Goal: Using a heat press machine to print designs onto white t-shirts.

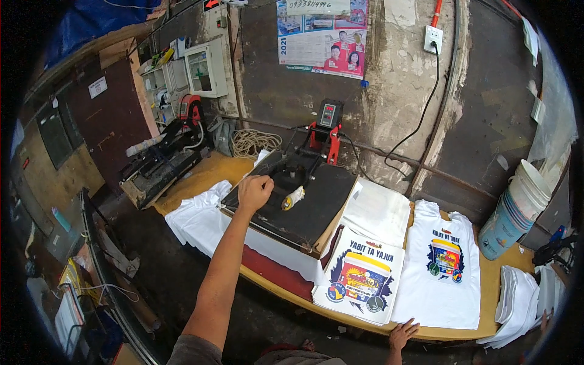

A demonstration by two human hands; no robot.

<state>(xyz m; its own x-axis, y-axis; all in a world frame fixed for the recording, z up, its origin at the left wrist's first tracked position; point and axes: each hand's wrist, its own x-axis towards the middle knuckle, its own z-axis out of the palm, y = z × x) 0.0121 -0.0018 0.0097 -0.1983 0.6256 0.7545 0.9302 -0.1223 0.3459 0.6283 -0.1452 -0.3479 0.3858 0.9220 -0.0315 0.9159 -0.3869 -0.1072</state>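
Scruffy workshop here, with a peeling wall (pixel 392 91) behind a yellow-topped table (pixel 196 174); in the middle of it, a chunky black heat press (pixel 322 210) with white cloth (pixel 201 216) poking out at the left and along the front; over the left part of the press, a left hand (pixel 255 192) with fingers curled in tight like a fist, can't tell from this angle whether gripping anything; down at the table's front edge, a right hand (pixel 403 334) with fingers spread, just beside the hem of a flat white shirt (pixel 450 304) with a colourful print; between shirt and press, a stack of printed sheets (pixel 365 283); would guess at a heavy, stiff top plate, possibly hot, so best taken by the pale wrapped grip (pixel 293 199) and not by bare metal; expecting light, soft, floppy handling from the cloth, easy to crease, so better pinched by a loose edge outside the plate; also spotted some stacked buckets (pixel 517 201) off to the right
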